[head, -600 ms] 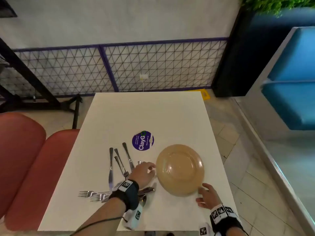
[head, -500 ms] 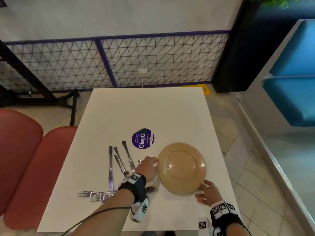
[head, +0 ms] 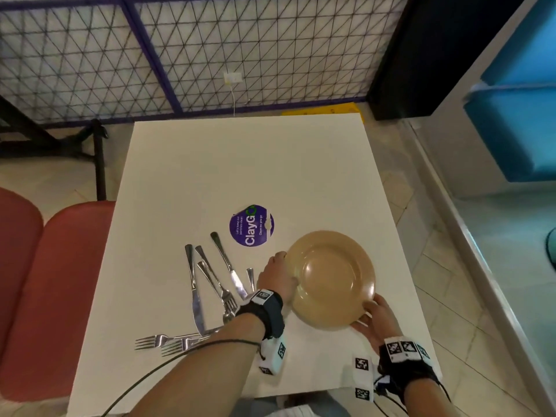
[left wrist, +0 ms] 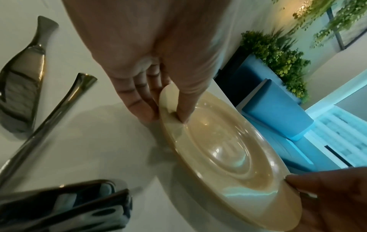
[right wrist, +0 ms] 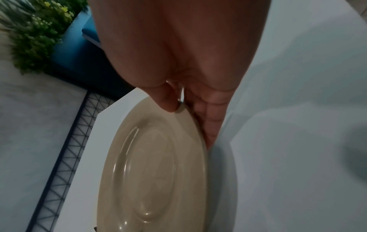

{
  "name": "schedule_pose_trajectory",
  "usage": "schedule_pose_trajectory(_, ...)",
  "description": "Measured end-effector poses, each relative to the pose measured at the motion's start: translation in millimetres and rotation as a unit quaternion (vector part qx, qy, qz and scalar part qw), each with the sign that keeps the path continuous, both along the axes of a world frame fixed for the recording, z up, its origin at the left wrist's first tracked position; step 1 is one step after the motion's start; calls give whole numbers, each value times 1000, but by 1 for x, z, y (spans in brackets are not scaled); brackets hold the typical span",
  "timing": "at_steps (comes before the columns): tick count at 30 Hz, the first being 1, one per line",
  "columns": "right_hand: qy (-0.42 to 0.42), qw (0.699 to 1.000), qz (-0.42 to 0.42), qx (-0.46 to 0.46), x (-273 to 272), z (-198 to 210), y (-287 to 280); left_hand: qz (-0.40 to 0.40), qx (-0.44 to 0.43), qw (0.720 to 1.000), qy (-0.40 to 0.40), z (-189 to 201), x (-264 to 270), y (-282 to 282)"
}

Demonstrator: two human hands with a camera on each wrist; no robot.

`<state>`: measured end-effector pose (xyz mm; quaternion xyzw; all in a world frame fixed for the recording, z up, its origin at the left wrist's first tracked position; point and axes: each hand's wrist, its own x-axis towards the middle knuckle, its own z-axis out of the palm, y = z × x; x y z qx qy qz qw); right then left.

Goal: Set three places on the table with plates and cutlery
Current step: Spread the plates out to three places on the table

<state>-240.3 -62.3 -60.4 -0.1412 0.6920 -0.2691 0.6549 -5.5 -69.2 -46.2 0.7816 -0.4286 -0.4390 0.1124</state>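
**Both hands on the plate**

A tan plate (head: 331, 279) is at the near right of the white bench (head: 240, 164). The left hand (head: 275, 279) pinches its left rim: the left wrist view shows the thumb (left wrist: 185, 100) on top of the rim and the fingers (left wrist: 139, 100) under it. The right hand (head: 377, 322) grips the near right rim, thumb on top and fingers beneath, as the right wrist view shows. In that view a shadow lies on the bench under the plate's edge, so this side seems lifted; whether the whole plate is clear of the bench I cannot tell.

Left of the plate the cutlery lies in a loose heap. Two knives (head: 194, 287) point their handles to the far side, one at the left of the heap and one nearer the plate. A fork (head: 215, 284) lies between them, tines toward the near side. Two more forks (head: 162, 341) lie at the near end with tines pointing left, partly under the left forearm. One more handle (head: 250, 276) shows just beside the left hand.

A round purple sticker (head: 251, 225) sits on the bench, just far of the cutlery and plate.
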Motion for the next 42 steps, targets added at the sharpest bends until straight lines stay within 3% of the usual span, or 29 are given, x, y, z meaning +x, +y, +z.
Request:
schedule_pose_trajectory(7, -146, 986, -74, -23, -9, 15, 2, 91, -83, 987, 107, 15, 18, 10)
schedule_pose_trajectory(14, -279, 958, -54, -41, -5, 37, -9, 159, -161, 963, 144, 52, 27, 28)
schedule_pose_trajectory(19, -329, 944, -6, -36, 1, 54, -20, 219, -159, 950, 153, 71, 28, 43)
schedule_pose_trajectory(27, -250, 962, 81, -79, 22, 53, -35, 279, -166, 931, 165, 82, 45, 67)
schedule_pose_trajectory(30, -224, 966, 95, -93, 31, 47, -41, 329, -184, 907, 187, 94, 69, 72)
schedule_pose_trajectory(37, -168, 979, 62, -101, 55, 31, -42, 430, -201, 848, 235, 93, 169, 83)
schedule_pose_trajectory(42, -131, 987, 15, -88, 68, 17, -35, 517, -181, 808, 219, 58, 254, 77)
